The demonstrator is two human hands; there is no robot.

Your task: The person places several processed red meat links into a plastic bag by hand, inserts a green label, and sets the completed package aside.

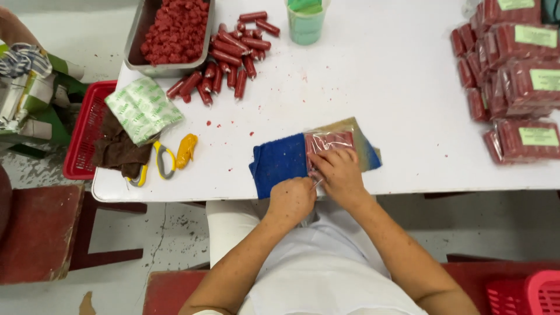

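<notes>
Our right hand (339, 172) presses the clear sausage bag (328, 142) on the blue cloth (278, 161); our left hand (291, 198) pinches its edge.

A clear plastic bag (328, 142) of red sausages lies flat at the near edge of the tabletop (373, 87), resting on a blue cloth (277, 161). The sausages sit side by side inside (packed tight, glossy film over them). The bag's near end is covered, its far end showing.
</notes>
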